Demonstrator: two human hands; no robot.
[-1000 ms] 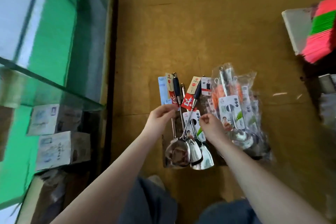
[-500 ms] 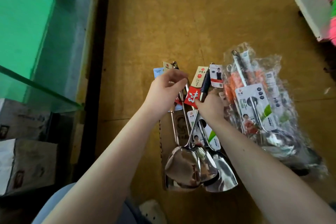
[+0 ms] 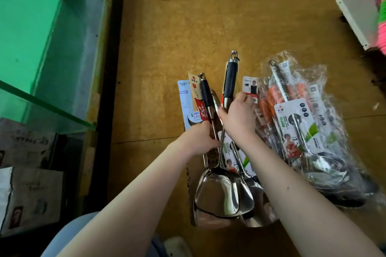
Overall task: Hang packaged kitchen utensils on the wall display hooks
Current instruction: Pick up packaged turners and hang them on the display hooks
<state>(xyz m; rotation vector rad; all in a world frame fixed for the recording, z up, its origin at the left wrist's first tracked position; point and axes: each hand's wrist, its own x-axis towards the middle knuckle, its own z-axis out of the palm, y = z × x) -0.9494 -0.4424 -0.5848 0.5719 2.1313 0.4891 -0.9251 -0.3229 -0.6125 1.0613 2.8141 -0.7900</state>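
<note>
Black-handled spatula (image 3: 230,82) sits raised over the brown floor (image 3: 177,27), handle pointing away and steel blade toward the person. The right hand (image 3: 240,118) is curled round its shaft just below the handle. Beside it, the left hand (image 3: 198,142) grips the stems of the carded spatulas (image 3: 205,100), both forearms reaching forward. A clear bag of ladles (image 3: 302,131) lies to the right.

spatulas (image 3: 221,194): glossy metal | bag (image 3: 317,131): crinkled clear plastic | floor (image 3: 208,16): perhaps matt wood
</note>
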